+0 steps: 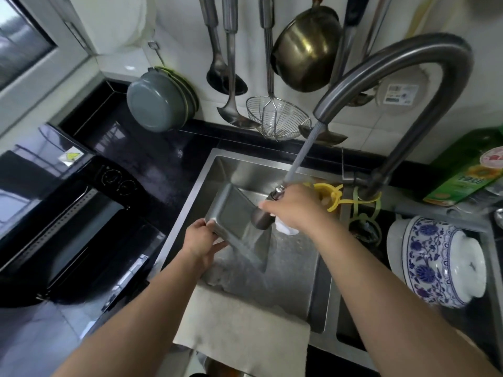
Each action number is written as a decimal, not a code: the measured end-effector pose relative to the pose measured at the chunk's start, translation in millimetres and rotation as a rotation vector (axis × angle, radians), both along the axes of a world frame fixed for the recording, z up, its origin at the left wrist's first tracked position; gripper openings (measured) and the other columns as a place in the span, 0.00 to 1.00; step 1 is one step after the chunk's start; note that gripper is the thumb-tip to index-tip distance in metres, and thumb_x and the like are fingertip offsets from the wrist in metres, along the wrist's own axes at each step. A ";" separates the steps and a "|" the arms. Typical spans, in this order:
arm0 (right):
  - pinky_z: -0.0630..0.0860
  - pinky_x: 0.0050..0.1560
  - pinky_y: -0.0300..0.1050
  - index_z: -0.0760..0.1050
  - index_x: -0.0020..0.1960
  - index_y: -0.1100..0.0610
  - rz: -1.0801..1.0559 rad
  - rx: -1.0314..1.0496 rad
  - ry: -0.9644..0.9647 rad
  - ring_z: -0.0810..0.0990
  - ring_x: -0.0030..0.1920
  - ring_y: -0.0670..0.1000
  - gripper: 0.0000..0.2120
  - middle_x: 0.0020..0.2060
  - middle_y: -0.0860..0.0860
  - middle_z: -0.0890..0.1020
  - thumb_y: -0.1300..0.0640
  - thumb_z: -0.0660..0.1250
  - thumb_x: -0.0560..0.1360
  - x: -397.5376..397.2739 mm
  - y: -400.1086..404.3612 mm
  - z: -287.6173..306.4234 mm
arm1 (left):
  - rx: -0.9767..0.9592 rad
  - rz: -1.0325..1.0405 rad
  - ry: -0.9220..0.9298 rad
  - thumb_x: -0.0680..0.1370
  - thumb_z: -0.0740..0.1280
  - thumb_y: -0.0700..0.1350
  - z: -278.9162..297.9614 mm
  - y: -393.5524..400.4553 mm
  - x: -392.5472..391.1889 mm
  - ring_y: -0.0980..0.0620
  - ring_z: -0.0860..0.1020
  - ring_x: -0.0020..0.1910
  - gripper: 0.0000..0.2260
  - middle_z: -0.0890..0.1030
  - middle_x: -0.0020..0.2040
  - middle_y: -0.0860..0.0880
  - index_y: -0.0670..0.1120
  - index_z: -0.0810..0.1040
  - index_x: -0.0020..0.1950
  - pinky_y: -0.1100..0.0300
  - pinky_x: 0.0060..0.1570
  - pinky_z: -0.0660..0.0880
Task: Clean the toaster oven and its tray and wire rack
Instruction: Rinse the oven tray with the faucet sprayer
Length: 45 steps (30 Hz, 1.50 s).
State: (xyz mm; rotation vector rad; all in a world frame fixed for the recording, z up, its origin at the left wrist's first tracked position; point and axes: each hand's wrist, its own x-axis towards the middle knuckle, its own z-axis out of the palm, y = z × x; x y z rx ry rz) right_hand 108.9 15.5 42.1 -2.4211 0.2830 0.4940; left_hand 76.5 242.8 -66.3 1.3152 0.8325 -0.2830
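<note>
Head view: left hand is gripping the rectangular metal tray, tilted over the steel sink; right hand is clutching the cylindrical spray head and a white cloth.

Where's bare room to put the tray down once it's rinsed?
Free: black counter between toaster oven and sink; sink floor under the tray. Crowded: right of the sink, with the blue-and-white pot and green box.

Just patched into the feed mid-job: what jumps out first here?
Centre frame, over the steel sink, the left hand grips a tilted metal tray while the right hand aims the pull-out sprayer head at it, water running. At left, the black toaster oven sits open on the counter.
</note>
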 end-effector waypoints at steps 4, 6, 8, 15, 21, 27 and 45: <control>0.76 0.35 0.44 0.78 0.39 0.55 -0.043 0.140 -0.040 0.81 0.39 0.52 0.21 0.36 0.50 0.82 0.36 0.72 0.67 13.5 28.5 3.8 | 0.041 -0.103 0.026 0.85 0.62 0.37 2.2 -13.6 -9.6 0.46 0.85 0.40 0.09 0.85 0.42 0.42 0.41 0.79 0.49 0.50 0.38 0.83; 0.70 0.30 0.41 0.75 0.37 0.54 -0.116 0.106 -0.069 0.78 0.35 0.50 0.21 0.34 0.48 0.80 0.36 0.72 0.69 22.1 31.4 2.8 | 0.014 -0.122 0.034 0.85 0.61 0.38 4.5 -17.9 -16.6 0.45 0.86 0.44 0.08 0.87 0.47 0.41 0.41 0.81 0.53 0.50 0.39 0.83; 0.68 0.30 0.40 0.73 0.36 0.53 -0.192 0.026 -0.136 0.76 0.33 0.48 0.21 0.33 0.45 0.78 0.36 0.71 0.70 28.6 24.2 -0.5 | -0.010 -0.124 0.043 0.86 0.62 0.40 7.0 -17.3 -25.3 0.43 0.86 0.50 0.08 0.87 0.51 0.40 0.41 0.80 0.53 0.48 0.41 0.84; 0.69 0.31 0.37 0.75 0.35 0.52 -0.096 -0.043 -0.268 0.79 0.35 0.46 0.15 0.32 0.45 0.78 0.43 0.71 0.73 17.0 -32.2 -18.2 | 0.003 0.007 0.010 0.86 0.61 0.44 30.7 6.3 -43.3 0.50 0.79 0.38 0.11 0.80 0.39 0.46 0.48 0.74 0.44 0.50 0.37 0.81; 0.75 0.51 0.48 0.71 0.58 0.45 0.018 0.145 -0.191 0.78 0.53 0.53 0.14 0.50 0.46 0.79 0.48 0.71 0.75 -8.9 -46.5 -31.6 | 0.001 0.088 -0.038 0.87 0.59 0.44 67.7 19.1 -35.6 0.48 0.78 0.34 0.09 0.80 0.40 0.46 0.47 0.74 0.48 0.56 0.33 0.79; 0.66 0.71 0.59 0.71 0.68 0.47 0.199 0.267 -0.076 0.72 0.67 0.54 0.25 0.64 0.50 0.75 0.57 0.74 0.74 -10.0 -57.1 -29.9 | 0.052 0.032 -0.093 0.87 0.61 0.43 88.6 15.6 -42.0 0.47 0.76 0.35 0.10 0.78 0.40 0.44 0.47 0.72 0.46 0.52 0.40 0.76; 0.72 0.58 0.47 0.73 0.55 0.43 0.234 0.295 -0.077 0.79 0.57 0.48 0.23 0.53 0.41 0.80 0.49 0.81 0.65 12.1 -55.9 -28.1 | 0.052 -0.014 -0.094 0.87 0.62 0.45 97.9 14.1 -58.4 0.47 0.78 0.38 0.11 0.82 0.42 0.46 0.48 0.75 0.45 0.52 0.42 0.79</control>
